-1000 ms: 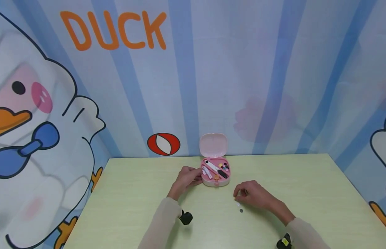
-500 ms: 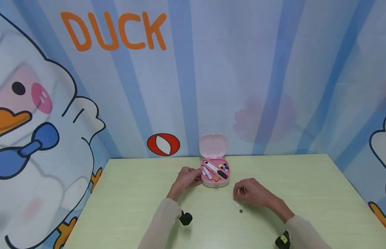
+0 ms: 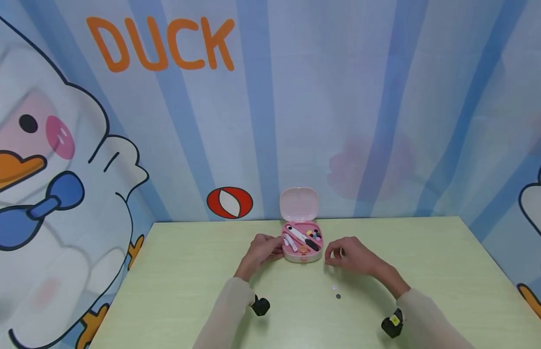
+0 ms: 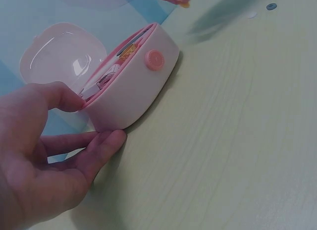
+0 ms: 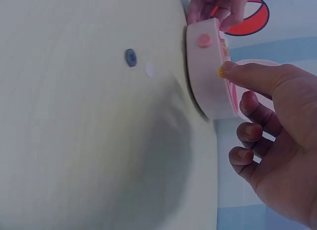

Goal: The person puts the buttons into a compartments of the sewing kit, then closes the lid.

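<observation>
A small pink and white sewing box point(image 3: 292, 258) stands at the back of the table with its clear lid point(image 3: 299, 203) raised. Inside lie a long white-and-black tool point(image 3: 301, 237), small white pieces point(image 3: 289, 241) and several coloured buttons point(image 3: 314, 233). My left hand point(image 3: 261, 251) grips the box's left side, thumb at the rim and fingers low on the wall. Just right of the box, my right hand point(image 3: 349, 255) pinches a yellow button point(image 5: 221, 72) above the table. A dark button point(image 3: 338, 296) and a pale button point(image 3: 334, 288) lie on the tabletop.
The light wood table point(image 3: 200, 242) ends at a blue striped curtain point(image 3: 296, 97) close behind the box. A black wrist camera point(image 3: 260, 306) sits on the left wrist, another black camera point(image 3: 392, 325) on the right.
My right hand has risen from near the loose buttons and moved away from me, towards the box, with the yellow button. The left hand and box have stayed put.
</observation>
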A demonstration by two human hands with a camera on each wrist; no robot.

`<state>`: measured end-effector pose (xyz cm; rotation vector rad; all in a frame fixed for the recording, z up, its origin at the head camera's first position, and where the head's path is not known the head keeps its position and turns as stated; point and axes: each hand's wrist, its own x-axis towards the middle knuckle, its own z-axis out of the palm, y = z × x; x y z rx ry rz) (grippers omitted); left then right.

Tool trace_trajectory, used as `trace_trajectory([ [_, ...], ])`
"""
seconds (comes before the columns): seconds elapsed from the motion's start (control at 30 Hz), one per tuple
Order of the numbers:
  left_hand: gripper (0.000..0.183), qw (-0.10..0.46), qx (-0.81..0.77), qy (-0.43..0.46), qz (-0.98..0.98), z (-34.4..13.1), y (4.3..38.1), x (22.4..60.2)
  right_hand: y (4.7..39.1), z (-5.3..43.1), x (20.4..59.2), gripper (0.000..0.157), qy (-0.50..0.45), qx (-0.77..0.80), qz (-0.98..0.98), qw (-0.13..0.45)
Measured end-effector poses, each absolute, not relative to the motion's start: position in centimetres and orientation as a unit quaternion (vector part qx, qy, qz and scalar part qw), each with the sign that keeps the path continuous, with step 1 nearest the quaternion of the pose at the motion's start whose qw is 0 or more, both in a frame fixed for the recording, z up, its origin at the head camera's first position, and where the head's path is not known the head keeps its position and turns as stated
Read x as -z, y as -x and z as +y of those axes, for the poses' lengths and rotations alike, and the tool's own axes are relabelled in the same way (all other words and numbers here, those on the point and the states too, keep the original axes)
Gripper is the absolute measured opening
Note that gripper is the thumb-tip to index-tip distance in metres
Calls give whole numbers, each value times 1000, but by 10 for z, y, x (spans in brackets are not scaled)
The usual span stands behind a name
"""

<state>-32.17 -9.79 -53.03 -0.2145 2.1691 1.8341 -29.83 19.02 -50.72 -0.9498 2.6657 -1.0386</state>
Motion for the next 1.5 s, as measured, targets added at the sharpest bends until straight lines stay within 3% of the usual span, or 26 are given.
trace_trajectory([
  [0.23,32,147,-640,75,751,-98,322,531,314,187,497,4,323,344,881,36],
  [0.9,32,149,-643,70,748,-99,322,531,359,165,488,9,264,364,890,72],
  [1.5,29,149,-653,62,740,-100,324,535,376,157,501,9,206,362,905,89],
])
